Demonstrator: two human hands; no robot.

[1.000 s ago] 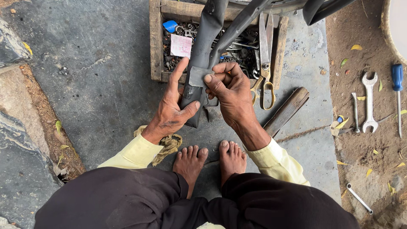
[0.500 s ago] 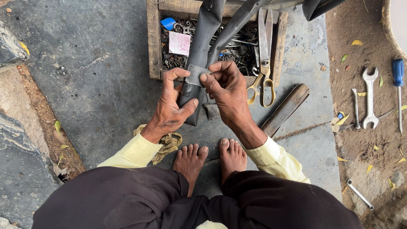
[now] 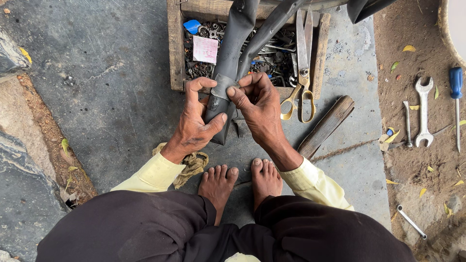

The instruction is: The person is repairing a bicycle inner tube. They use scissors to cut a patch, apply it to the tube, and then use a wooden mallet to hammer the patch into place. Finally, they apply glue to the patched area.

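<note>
A folded black rubber inner tube [image 3: 232, 53] hangs down in front of me, its fold low near my hands. My left hand [image 3: 195, 125] wraps the tube from the left, thumb across its lower part. My right hand [image 3: 258, 107] pinches a grey rubber patch [image 3: 224, 86] against the tube with thumb and fingertips. Both hands grip the tube just in front of a wooden box [image 3: 175, 43]. My bare feet [image 3: 240, 180] rest on the concrete below.
The wooden box holds nuts, metal parts, a blue cap [image 3: 192, 26] and a paper slip [image 3: 205, 49]. Large scissors [image 3: 303, 73] lie over its right edge. A wooden stick [image 3: 326, 126], a cloth rag [image 3: 191, 165], a spanner [image 3: 424, 111] and a blue-handled screwdriver [image 3: 456, 102] lie around.
My left hand, open against the tube a second ago, has closed around it. My right hand has shifted to press the grey patch at the tube's fold.
</note>
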